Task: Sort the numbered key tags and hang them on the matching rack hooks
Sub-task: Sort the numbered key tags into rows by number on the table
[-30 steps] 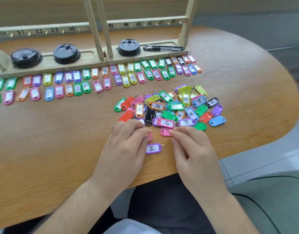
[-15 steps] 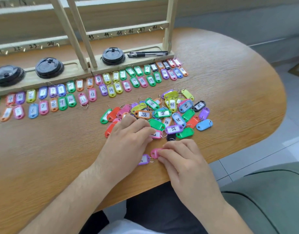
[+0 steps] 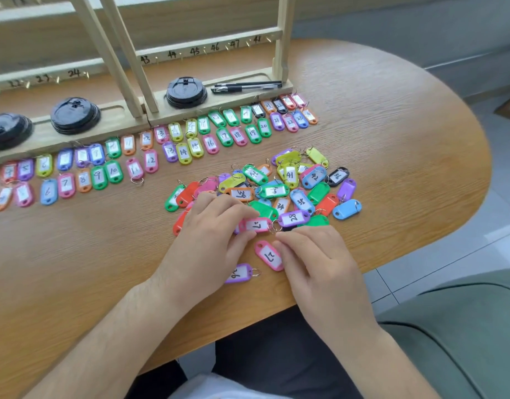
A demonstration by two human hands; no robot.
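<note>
**Lower pink tag (image 3: 267,254) comes out from under right hand (image 3: 320,263)**

Half a second ago the right fingers covered most of this tag; now it lies label up on the table (image 3: 406,145), its number seemingly 27 read upside down. The right hand is relaxed, its fingertips (image 3: 279,246) resting on the tag's right edge and gripping nothing.

Left hand (image 3: 210,240) has stayed at the pile's near edge, thumb and forefinger pinching the left end of the upper pink tag (image 3: 258,225). A purple tag marked 26 (image 3: 240,273) lies partly under its palm, just beside the lower pink one. Purple 28 (image 3: 294,218) touches the upper pink tag's ring end.

Beyond lies the unsorted pile (image 3: 279,188), then 2 rows of sorted tags (image 3: 173,148) along the foot of the rack (image 3: 207,47). 3 black lids (image 3: 186,92) and a pen (image 3: 245,87) sit on its base.
</note>
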